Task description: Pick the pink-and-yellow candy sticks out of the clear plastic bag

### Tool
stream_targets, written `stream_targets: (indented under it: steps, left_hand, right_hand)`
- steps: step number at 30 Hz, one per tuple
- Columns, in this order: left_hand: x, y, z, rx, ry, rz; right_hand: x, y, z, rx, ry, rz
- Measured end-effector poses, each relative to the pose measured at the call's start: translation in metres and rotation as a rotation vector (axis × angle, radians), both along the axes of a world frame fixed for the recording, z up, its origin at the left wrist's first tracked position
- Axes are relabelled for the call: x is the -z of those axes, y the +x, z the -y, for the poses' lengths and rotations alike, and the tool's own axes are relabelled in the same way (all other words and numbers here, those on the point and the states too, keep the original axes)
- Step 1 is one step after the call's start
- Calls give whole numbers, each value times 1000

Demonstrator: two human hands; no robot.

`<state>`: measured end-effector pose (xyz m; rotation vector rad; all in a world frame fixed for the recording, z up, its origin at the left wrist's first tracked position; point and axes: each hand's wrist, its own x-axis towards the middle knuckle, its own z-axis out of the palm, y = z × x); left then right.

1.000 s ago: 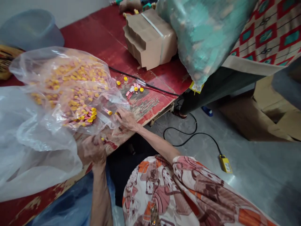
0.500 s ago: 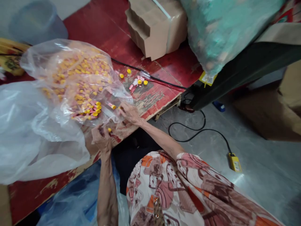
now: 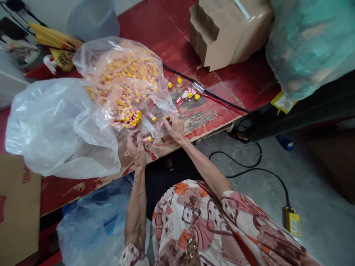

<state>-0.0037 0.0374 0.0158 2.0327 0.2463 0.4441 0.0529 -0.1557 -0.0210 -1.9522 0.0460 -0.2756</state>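
My left hand [image 3: 136, 148] is closed at the table's front edge, with a small pink tube with a yellow cap [image 3: 146, 139] showing between its thumb and fingers. Just to the right, the fingers of my right hand [image 3: 175, 128] pinch another small pink piece with a yellow end [image 3: 163, 122], partly covered by the fingertips. Between and beyond the hands, a clear plastic bag [image 3: 116, 51] lies on its side, full of the same capped tubes. A single tube [image 3: 152, 117] rests near the bag's mouth, close to my right hand.
Loose yellow caps [image 3: 170, 85] and pink pieces [image 3: 181, 99] lie on the worn red table [image 3: 155, 18] beside a black cable [image 3: 219, 96]. A cardboard box [image 3: 235, 37], a green sack [image 3: 310, 44], a grey bucket [image 3: 94, 22] and a white plastic bag [image 3: 55, 129] surround the work spot.
The view has swung, so the scene sits farther right. The tube in my left hand now sticks out more plainly beyond the fingers. My right hand stays near the bag's mouth.
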Motion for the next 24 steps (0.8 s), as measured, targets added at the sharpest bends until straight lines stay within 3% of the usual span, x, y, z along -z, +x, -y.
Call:
stream_targets:
  steps: [6, 10, 14, 17, 20, 24]
  left_hand:
    - [8, 3, 33, 48, -297, -104]
    - [11, 2, 39, 38, -307, -104]
    - [0, -3, 15, -65, -66, -70]
    - [-14, -9, -5, 32, 227, -102]
    - [-23, -10, -10, 183, 461, -130]
    - [-26, -3, 0, 292, 640, -146]
  right_hand:
    - [-8, -9, -17, 111, 389, -61]
    - [-10, -25, -40, 56, 446, -114]
    - [-13, -35, -36, -174, 261, -73]
    - [-11, -35, -21, -289, 111, 6]
    - [-4, -30, -9, -207, 48, 47]
    - [8, -27, 2, -74, 33, 66]
